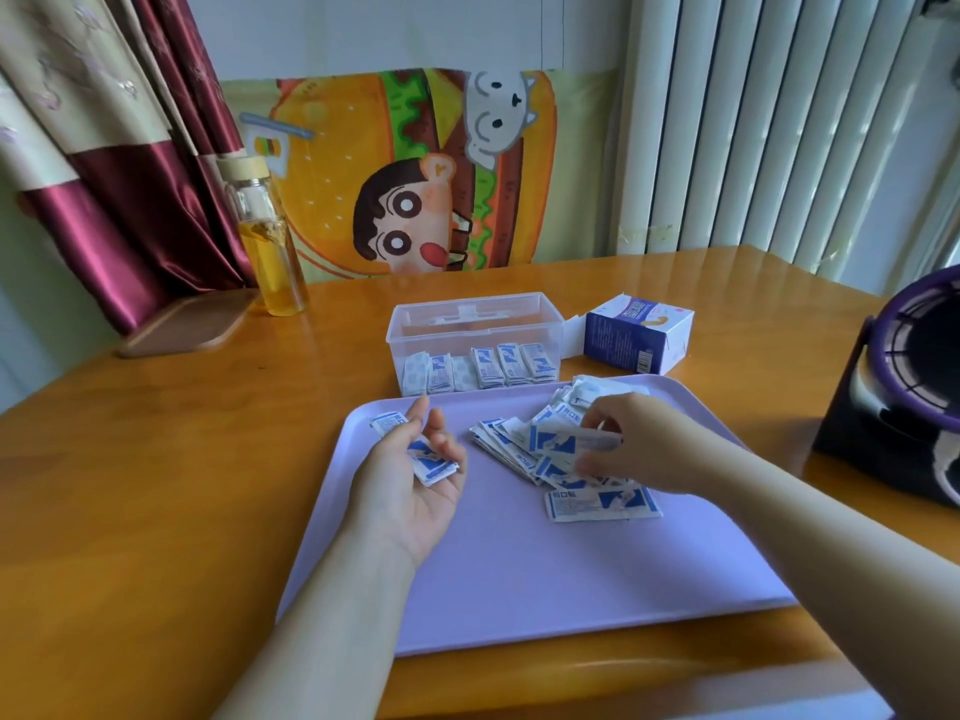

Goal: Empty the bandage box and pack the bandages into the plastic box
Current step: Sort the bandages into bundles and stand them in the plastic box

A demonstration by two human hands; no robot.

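Status: one tray (519, 579) on the table (156, 485), both hands over it.

Our left hand (410, 475) is palm up near the tray's far left corner. Its fingers curl round one small stack (434, 462) of bandages, and we can't read the count in it.

Our right hand (639, 444) is palm down on the loose pile (524, 449) towards the tray's far right corner. Thumb and fingers pinch one bandage (592, 440), which is blurred. The pile is too overlapped to count. One stray bandage (602, 504) lies flat at the pile's near side.

One plastic box (475, 324), top open, sits on the table just beyond the middle of the tray's far edge. We count six upright bundles (485, 367) in a row along its front wall: four with blue print facing us, two with plain backs.

One bandage box (636, 335) lies on the table to the right of the plastic box, just beyond the tray's far right corner. Its end flap is open. We can't see inside.

Also on the table: one bottle (270, 246) of yellow liquid at the far left and one dark fan (904, 397) at the right edge.
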